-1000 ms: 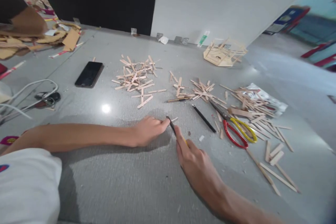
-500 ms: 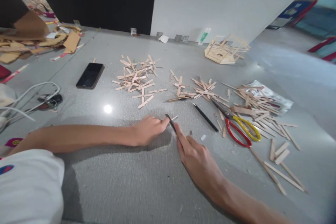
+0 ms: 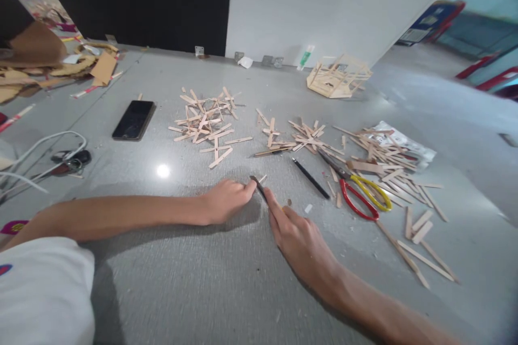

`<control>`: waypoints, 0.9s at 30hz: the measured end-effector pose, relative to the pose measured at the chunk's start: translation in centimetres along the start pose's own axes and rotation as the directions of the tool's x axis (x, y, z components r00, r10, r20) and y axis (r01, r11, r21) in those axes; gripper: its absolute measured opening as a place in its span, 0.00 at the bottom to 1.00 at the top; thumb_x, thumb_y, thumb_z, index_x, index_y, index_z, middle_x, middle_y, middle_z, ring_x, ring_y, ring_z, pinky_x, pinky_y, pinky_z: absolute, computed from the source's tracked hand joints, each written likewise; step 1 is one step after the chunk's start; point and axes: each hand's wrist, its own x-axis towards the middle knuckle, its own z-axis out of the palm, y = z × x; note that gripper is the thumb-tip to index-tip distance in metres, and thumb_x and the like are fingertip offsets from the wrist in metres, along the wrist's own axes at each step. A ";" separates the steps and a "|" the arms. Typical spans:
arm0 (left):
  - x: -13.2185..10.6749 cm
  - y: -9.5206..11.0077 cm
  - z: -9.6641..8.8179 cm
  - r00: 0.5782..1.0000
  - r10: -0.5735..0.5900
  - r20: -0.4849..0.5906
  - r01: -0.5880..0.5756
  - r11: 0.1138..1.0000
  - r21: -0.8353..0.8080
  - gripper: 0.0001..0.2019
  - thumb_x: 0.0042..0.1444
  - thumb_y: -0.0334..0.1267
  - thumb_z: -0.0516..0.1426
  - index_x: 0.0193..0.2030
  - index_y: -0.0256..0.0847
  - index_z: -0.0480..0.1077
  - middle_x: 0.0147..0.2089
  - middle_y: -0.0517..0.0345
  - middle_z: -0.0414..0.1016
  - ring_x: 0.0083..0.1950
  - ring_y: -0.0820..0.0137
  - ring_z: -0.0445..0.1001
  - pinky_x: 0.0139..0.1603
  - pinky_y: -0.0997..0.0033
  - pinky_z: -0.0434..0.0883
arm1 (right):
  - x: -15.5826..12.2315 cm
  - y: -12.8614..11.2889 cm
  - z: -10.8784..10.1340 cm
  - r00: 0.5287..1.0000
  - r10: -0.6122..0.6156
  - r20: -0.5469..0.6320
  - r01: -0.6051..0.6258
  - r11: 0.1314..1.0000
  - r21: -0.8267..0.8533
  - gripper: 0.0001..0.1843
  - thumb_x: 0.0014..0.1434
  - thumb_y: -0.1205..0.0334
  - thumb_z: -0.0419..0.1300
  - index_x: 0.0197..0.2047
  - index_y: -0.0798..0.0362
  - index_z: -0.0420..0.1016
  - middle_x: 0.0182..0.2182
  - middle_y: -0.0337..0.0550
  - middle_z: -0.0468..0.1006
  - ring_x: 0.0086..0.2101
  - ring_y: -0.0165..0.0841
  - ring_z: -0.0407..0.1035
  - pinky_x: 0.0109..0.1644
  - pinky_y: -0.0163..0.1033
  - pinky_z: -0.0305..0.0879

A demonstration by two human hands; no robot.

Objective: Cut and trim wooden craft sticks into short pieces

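Note:
My left hand point(image 3: 226, 201) is closed, thumb and fingers pinching a short wooden stick point(image 3: 263, 178) whose pale end sticks out past the thumb. My right hand point(image 3: 297, 237) grips a knife point(image 3: 259, 187) with a thin dark blade, the index finger stretched along it. The blade lies across the stick, its tip by my left thumb. Most of the knife's handle is hidden in the palm. To the right lie a black pen-like tool point(image 3: 311, 178) and scissors point(image 3: 358, 194) with one red and one yellow handle.
Piles of wooden sticks point(image 3: 206, 118) lie on the grey table point(image 3: 194, 291), with more sticks point(image 3: 388, 156) at right. A stick-built frame point(image 3: 338, 78) stands at the back. A phone point(image 3: 134, 120), keys point(image 3: 73, 159) and a white cable point(image 3: 44, 143) are left.
The view has shifted slightly, so the table items appear a little further left. Both hands keep their hold, and the blade stays against the stick with hardly any visible movement.

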 end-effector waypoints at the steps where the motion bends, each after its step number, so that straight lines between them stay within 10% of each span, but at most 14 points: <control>1: -0.1 0.0 0.2 1.000 -0.016 -0.020 0.016 1.000 -0.017 0.15 0.70 0.29 0.53 0.61 0.30 0.66 0.33 0.49 0.80 0.35 0.58 0.83 0.38 0.66 0.74 | 0.0 0.1 0.0 1.000 0.009 -0.028 -0.007 0.999 0.041 0.33 0.74 0.73 0.45 0.80 0.58 0.54 0.30 0.47 0.82 0.22 0.36 0.71 0.26 0.39 0.75; 13: -1.9 3.2 -4.4 0.931 -0.132 -0.339 -0.077 0.839 -0.539 0.12 0.76 0.45 0.50 0.51 0.38 0.67 0.27 0.65 0.73 0.24 0.75 0.68 0.28 0.77 0.64 | 0.3 0.2 -1.8 0.908 0.054 -0.416 0.014 0.987 0.160 0.34 0.76 0.67 0.51 0.81 0.54 0.48 0.40 0.50 0.85 0.34 0.37 0.82 0.36 0.37 0.79; 17: -2.8 4.4 -6.4 0.957 -0.107 -0.269 -0.116 0.710 -0.694 0.10 0.73 0.44 0.57 0.46 0.39 0.70 0.26 0.68 0.71 0.23 0.78 0.64 0.27 0.78 0.62 | 0.5 0.9 -1.8 0.888 0.070 -0.454 0.042 0.972 0.231 0.24 0.73 0.72 0.53 0.69 0.51 0.65 0.41 0.49 0.84 0.39 0.39 0.82 0.42 0.40 0.81; 27: -3.6 5.5 -7.7 0.984 -0.071 -0.164 -0.088 0.605 -0.791 0.11 0.73 0.44 0.55 0.43 0.38 0.71 0.27 0.64 0.73 0.25 0.77 0.67 0.27 0.78 0.63 | 0.3 1.4 -2.0 0.890 0.052 -0.453 0.061 0.971 0.232 0.20 0.73 0.69 0.52 0.66 0.50 0.67 0.46 0.52 0.85 0.42 0.42 0.83 0.45 0.45 0.83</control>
